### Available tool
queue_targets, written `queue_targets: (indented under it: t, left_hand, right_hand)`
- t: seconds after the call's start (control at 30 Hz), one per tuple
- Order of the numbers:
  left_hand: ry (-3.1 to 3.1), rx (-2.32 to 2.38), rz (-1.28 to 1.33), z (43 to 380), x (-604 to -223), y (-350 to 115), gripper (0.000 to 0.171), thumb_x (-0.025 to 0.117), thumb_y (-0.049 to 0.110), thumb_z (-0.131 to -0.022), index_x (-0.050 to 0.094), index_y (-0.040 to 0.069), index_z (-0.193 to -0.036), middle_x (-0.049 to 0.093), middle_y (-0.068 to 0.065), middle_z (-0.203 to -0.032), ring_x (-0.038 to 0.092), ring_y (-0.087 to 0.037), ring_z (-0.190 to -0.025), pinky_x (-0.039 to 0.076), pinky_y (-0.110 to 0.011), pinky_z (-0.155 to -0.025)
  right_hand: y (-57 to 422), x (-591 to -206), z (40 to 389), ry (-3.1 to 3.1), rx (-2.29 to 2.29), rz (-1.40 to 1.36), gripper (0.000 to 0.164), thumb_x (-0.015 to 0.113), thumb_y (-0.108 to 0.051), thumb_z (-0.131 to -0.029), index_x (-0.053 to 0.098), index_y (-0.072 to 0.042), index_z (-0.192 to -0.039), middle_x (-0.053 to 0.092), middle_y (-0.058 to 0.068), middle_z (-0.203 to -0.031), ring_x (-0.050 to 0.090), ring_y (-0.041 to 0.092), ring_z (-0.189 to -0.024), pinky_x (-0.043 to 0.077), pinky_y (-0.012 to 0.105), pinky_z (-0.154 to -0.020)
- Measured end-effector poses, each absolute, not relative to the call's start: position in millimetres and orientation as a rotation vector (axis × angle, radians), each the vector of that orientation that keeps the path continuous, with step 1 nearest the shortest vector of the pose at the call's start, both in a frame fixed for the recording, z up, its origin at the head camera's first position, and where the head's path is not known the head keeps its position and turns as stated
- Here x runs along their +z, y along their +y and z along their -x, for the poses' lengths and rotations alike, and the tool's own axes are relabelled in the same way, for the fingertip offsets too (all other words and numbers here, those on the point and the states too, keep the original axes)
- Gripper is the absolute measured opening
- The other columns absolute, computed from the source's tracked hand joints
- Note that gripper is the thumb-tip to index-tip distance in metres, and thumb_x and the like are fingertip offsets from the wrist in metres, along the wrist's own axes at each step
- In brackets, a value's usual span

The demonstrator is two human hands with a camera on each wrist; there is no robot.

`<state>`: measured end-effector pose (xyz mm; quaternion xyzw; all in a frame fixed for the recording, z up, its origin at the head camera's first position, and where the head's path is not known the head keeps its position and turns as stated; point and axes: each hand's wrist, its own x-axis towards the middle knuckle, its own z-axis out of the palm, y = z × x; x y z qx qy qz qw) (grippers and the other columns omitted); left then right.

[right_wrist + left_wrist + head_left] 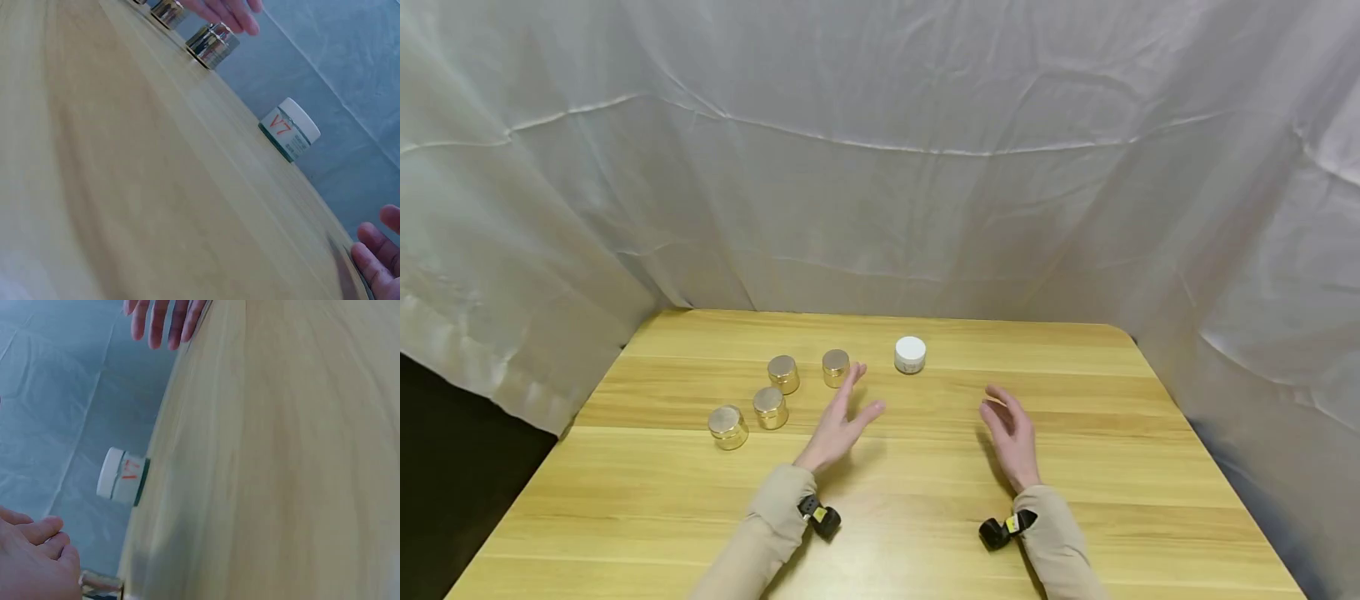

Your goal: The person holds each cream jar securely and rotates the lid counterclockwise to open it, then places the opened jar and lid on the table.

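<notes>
My left hand (pixel 837 427) hovers over the table with its fingers stretched forward and thumb apart, holding nothing. In the head view its fingertips overlap the edge of a gold jar (pixel 836 367). To the right, my right hand (pixel 1011 433) is above the table, fingers loosely bent and nothing in them. Between and beyond the hands stands a white-lidded jar (pixel 910 355); the right wrist view shows red "V7" lettering on its side (pixel 284 128). Three more gold jars stand to the left: one at the back (pixel 783 374), one in the middle (pixel 771 407) and one nearest me (pixel 727 427).
The wooden table (pixel 910 533) has a pale cloth curtain (pixel 880 183) hanging behind it and at its sides. A dark area (pixel 460 492) lies past the left edge. Each wrist wears a small black camera, left (pixel 822 517) and right (pixel 1000 532).
</notes>
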<state>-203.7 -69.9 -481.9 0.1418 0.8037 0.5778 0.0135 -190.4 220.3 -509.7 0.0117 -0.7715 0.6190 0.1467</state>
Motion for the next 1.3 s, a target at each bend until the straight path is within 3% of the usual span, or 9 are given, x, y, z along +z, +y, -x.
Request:
queue_targets:
  t: [0.13,0.33,0.63,1.0,1.3]
  left_hand:
    - [2.431,1.838,-0.407,209.9,-487.1,-61.6,0.085,0.06,0.036,-0.1,0.007,0.012,-0.163,0.019,-0.009,-0.169,0.016,-0.035,-0.157,0.012,-0.06,-0.127]
    - [2.412,1.823,-0.363,221.6,-493.7,-49.7,0.084,0.055,0.038,-0.103,0.005,0.006,-0.162,0.014,-0.012,-0.17,0.019,-0.033,-0.156,0.015,-0.052,-0.129]
    - [2.419,1.819,-0.323,237.3,-498.8,-33.9,0.086,0.057,0.036,-0.102,0.005,0.005,-0.162,0.015,-0.015,-0.169,0.02,-0.034,-0.156,0.017,-0.054,-0.128]
    - [2.474,1.836,-0.239,262.7,-507.8,-11.6,0.091,0.066,0.027,-0.097,0.006,0.004,-0.161,0.021,-0.018,-0.167,0.023,-0.036,-0.155,0.019,-0.054,-0.128]
    - [2.672,1.759,-0.185,282.4,-510.4,3.8,0.096,0.075,0.023,-0.089,0.015,0.0,-0.159,0.036,-0.02,-0.161,0.034,-0.036,-0.149,0.024,-0.054,-0.127]
  right_hand:
    - [216.9,-512.0,190.1,-2.162,1.792,-0.043,0.039,0.059,-0.006,-0.1,0.055,0.008,-0.136,0.062,0.014,-0.128,0.061,-0.01,-0.101,0.05,0.005,-0.09]
    - [215.2,-515.1,188.1,-2.131,1.784,-0.066,0.036,0.061,-0.003,-0.098,0.058,0.011,-0.131,0.065,0.024,-0.115,0.065,-0.005,-0.091,0.053,0.008,-0.085]
    - [213.3,-516.8,183.3,-2.198,1.715,-0.124,0.033,0.062,-0.005,-0.098,0.061,0.009,-0.128,0.067,0.03,-0.111,0.062,-0.008,-0.09,0.051,0.006,-0.083]
    - [214.3,-516.4,182.0,-2.273,1.684,-0.114,0.033,0.062,-0.009,-0.099,0.062,0.005,-0.129,0.07,0.026,-0.11,0.063,-0.006,-0.092,0.051,0.007,-0.084]
    - [214.1,-517.6,182.5,-2.302,1.659,-0.121,0.032,0.063,-0.01,-0.099,0.063,0.004,-0.128,0.071,0.024,-0.11,0.063,-0.005,-0.093,0.05,0.006,-0.084]
